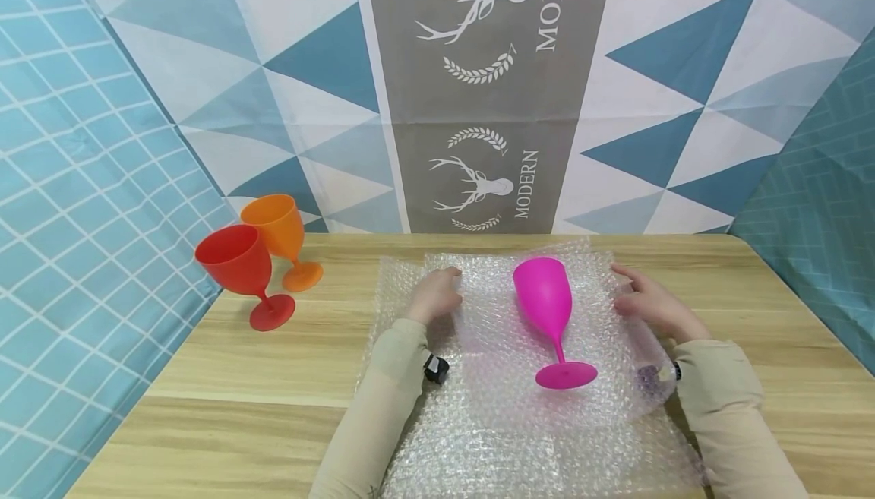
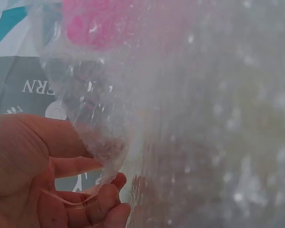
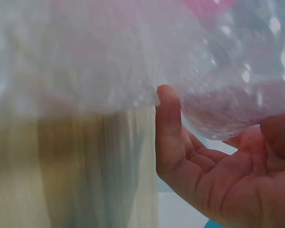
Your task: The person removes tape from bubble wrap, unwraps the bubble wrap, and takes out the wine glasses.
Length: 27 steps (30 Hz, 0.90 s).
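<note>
A magenta plastic goblet [image 1: 544, 301] lies on a top sheet of bubble wrap [image 1: 506, 393], its bowl pointing away and its round foot toward me. My left hand [image 1: 436, 295] grips the sheet's left edge; in the left wrist view, the thumb and curled fingers [image 2: 109, 197] hold the clear film. On the other side, my right hand [image 1: 652, 303] holds the right edge, and the right wrist view shows the wrap [image 3: 218, 107] between thumb and fingers. Neither hand touches the goblet. Through the wrap, the goblet appears only as a pink blur in both wrist views.
More bubble wrap [image 1: 478, 468] lies beneath on the wooden table [image 1: 260, 377]. At the left edge stand a red goblet [image 1: 239, 263] and, behind it, an orange goblet [image 1: 276, 225]. A patterned cloth backdrop [image 1: 485, 104] rises behind the table.
</note>
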Each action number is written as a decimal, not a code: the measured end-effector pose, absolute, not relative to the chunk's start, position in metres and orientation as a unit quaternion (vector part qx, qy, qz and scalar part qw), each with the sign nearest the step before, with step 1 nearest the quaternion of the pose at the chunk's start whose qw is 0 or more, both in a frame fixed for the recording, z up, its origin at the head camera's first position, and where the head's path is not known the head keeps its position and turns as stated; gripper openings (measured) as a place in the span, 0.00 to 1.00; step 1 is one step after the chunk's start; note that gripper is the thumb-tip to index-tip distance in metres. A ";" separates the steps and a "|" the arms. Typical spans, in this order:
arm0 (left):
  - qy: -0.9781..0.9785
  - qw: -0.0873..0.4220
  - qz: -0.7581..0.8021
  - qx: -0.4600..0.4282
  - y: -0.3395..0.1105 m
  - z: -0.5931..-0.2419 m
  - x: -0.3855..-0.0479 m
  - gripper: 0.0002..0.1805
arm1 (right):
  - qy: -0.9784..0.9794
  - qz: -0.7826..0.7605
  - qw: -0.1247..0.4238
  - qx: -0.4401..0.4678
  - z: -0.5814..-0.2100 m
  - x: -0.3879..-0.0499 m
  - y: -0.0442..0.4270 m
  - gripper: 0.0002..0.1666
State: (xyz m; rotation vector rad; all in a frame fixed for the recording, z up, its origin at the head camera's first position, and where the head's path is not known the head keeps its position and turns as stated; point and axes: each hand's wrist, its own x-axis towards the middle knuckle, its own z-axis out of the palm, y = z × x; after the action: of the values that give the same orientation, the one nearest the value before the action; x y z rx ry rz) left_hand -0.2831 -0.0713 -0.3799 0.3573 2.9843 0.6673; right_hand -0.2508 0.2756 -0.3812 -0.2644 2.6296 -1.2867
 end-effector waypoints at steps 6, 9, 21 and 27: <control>0.967 0.043 0.229 0.100 -0.077 -0.379 -0.283 0.29 | 0.892 -0.430 0.118 -0.076 -0.381 -0.253 0.281 0.44; 0.964 0.052 0.245 0.095 -0.079 -0.377 -0.283 0.28 | 0.894 -0.425 0.127 -0.069 -0.378 -0.252 0.282 0.44; 0.962 0.041 0.245 0.115 -0.084 -0.370 -0.284 0.21 | 0.892 -0.427 0.126 -0.075 -0.376 -0.251 0.284 0.37; 0.964 0.021 0.243 0.108 -0.089 -0.368 -0.287 0.18 | 0.893 -0.424 0.134 -0.065 -0.376 -0.251 0.285 0.38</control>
State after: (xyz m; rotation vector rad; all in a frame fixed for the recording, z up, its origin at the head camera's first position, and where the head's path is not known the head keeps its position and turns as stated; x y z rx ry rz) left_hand -0.2867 -0.0886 -0.3685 0.3355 2.9887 0.7539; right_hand -0.2513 0.2845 -0.3757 -0.1892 2.5900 -1.2305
